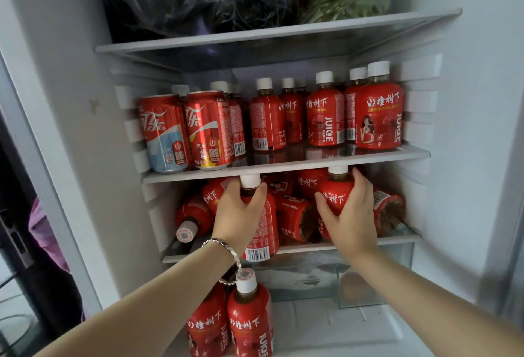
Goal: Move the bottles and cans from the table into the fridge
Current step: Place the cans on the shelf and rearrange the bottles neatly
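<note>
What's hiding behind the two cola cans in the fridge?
Red juice bottles stand behind the cola cans. You can see their white caps poking up and one red side. The cans cover the rest, so how many are back there can't be told.

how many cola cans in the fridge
2 cola cans: one at the left end of the middle shelf, the other right beside it. Bottles behind may hide more.

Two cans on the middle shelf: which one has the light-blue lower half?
The left can, at the row's outer end; the right can is red with a yellow base band.
</note>
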Demonstrator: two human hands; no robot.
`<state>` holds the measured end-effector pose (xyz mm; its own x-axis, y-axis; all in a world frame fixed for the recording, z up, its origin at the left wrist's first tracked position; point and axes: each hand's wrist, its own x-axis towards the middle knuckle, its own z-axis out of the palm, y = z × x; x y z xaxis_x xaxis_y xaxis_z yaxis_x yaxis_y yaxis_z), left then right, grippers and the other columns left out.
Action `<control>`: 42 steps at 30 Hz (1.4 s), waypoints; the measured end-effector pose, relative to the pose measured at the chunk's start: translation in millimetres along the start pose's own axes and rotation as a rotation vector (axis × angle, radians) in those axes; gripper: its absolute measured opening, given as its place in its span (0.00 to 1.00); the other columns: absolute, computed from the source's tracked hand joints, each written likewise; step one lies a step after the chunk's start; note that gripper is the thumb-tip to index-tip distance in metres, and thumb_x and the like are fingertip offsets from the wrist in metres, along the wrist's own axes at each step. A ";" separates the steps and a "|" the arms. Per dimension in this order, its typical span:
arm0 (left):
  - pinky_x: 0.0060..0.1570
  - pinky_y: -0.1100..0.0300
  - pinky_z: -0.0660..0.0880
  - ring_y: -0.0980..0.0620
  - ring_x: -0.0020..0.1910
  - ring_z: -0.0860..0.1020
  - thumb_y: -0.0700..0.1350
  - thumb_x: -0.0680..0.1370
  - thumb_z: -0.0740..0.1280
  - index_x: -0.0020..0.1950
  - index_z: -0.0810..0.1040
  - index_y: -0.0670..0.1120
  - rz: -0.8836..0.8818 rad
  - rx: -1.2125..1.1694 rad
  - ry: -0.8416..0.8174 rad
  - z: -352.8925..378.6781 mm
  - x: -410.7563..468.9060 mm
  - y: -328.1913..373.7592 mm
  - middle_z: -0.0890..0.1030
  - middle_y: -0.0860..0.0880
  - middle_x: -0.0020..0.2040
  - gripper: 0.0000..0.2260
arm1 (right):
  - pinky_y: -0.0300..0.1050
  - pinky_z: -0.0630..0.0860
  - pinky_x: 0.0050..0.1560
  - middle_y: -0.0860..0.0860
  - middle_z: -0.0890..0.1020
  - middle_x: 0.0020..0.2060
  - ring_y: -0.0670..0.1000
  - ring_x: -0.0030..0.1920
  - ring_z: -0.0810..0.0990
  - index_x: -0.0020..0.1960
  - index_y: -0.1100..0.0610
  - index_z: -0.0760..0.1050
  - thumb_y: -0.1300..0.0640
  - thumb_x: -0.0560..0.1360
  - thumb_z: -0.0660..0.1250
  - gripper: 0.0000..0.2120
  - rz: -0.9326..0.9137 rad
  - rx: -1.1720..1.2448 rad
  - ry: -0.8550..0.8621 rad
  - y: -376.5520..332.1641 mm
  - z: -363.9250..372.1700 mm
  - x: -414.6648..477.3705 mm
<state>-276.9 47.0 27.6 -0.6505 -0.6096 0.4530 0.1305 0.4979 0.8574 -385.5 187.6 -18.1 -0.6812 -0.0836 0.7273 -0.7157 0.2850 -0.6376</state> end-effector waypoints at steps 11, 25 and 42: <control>0.62 0.50 0.70 0.50 0.63 0.69 0.60 0.69 0.67 0.68 0.63 0.48 0.089 0.253 0.028 -4.3 -19.5 -6.3 0.69 0.48 0.63 0.32 | 0.55 0.66 0.63 0.63 0.69 0.58 0.56 0.61 0.66 0.61 0.58 0.65 0.53 0.71 0.62 0.20 -0.437 0.031 0.003 -38.1 -16.4 -6.8; 0.46 0.66 0.71 0.55 0.43 0.70 0.50 0.72 0.63 0.47 0.69 0.46 0.622 0.291 0.352 -38.1 -18.2 44.8 0.69 0.52 0.45 0.10 | 0.36 0.66 0.54 0.51 0.75 0.57 0.46 0.55 0.73 0.61 0.55 0.73 0.56 0.74 0.66 0.16 -0.062 0.004 -0.440 -81.6 -7.8 96.4; 0.59 0.58 0.67 0.46 0.62 0.71 0.52 0.78 0.61 0.68 0.67 0.44 0.369 1.392 -0.376 -19.2 184.7 150.5 0.72 0.44 0.65 0.21 | 0.51 0.54 0.72 0.58 0.51 0.74 0.57 0.74 0.53 0.76 0.54 0.37 0.41 0.53 0.80 0.68 0.240 0.092 -0.555 -69.5 73.4 158.2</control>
<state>-363.0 -2.5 245.0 -0.9195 -0.2376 0.3133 -0.3338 0.8927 -0.3027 -454.8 84.5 122.7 -0.7859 -0.5191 0.3360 -0.5261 0.2760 -0.8044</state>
